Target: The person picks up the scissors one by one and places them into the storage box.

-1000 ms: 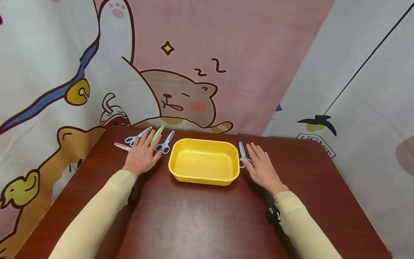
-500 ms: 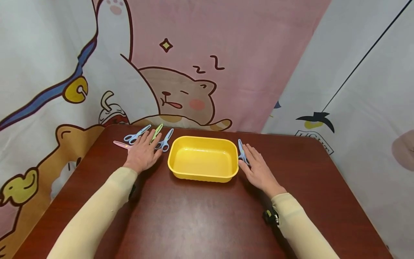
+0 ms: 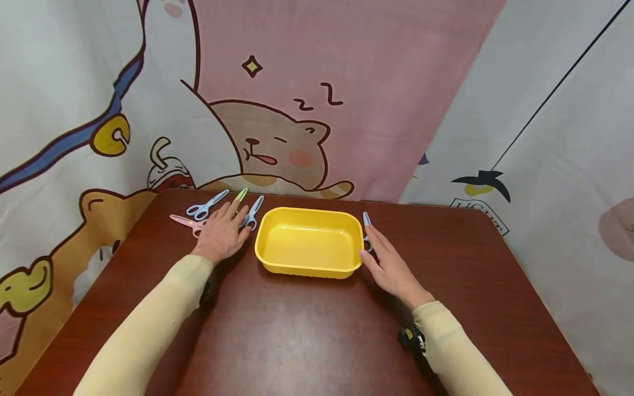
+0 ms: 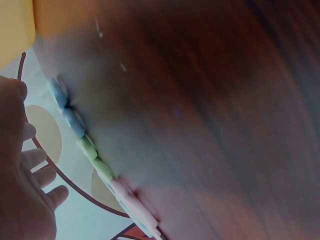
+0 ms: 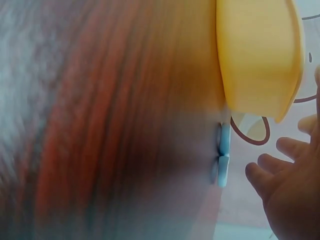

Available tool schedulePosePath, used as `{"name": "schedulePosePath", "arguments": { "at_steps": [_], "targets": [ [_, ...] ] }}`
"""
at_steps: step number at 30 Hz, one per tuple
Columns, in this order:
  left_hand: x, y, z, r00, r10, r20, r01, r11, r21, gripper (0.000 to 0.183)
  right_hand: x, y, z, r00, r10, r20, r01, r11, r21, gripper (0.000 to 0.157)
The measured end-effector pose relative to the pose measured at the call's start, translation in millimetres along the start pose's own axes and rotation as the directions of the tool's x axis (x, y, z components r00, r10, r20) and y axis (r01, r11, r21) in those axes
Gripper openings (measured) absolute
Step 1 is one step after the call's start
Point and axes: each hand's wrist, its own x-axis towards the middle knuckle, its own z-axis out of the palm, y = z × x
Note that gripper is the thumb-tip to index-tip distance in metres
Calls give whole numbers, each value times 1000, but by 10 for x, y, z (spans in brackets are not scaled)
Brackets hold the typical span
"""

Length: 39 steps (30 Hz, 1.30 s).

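Observation:
My left hand (image 3: 221,234), fingers spread, hovers over a cluster of scissors left of the yellow tray (image 3: 309,272). In that cluster lie pink scissors (image 3: 184,221), blue scissors (image 3: 210,204), green scissors (image 3: 241,194) partly hidden by my fingers, and a second blue pair (image 3: 255,209). My right hand (image 3: 393,269) is held out flat beside the tray's right end, thumb close to its rim. Beneath its fingers lies another blue pair of scissors (image 3: 366,219), partly covered. Both wrist views show the hands raised above the table, with blue scissors (image 5: 224,155) lying flat past the tray.
The dark red-brown wooden table (image 3: 297,335) stretches out on all sides of the tray. Behind its far edge hangs a cartoon-printed cloth (image 3: 371,110), which also runs along the left and right sides.
My right hand has shifted left toward the tray and now covers more of the blue scissors there. The left hand stays nearly in place, and the head view has tilted slightly.

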Motion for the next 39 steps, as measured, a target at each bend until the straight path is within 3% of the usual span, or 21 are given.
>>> {"name": "schedulePosePath", "arguments": {
  "at_steps": [21,39],
  "targets": [
    [59,43,46,999,18,28,-16,998,-59,63,-68,-108,122,1000,7,-16,-5,990,138,77],
    [60,89,103,999,33,33,-32,998,-52,61,-130,-138,193,999,32,-17,-25,947,320,83]
  ]
}}
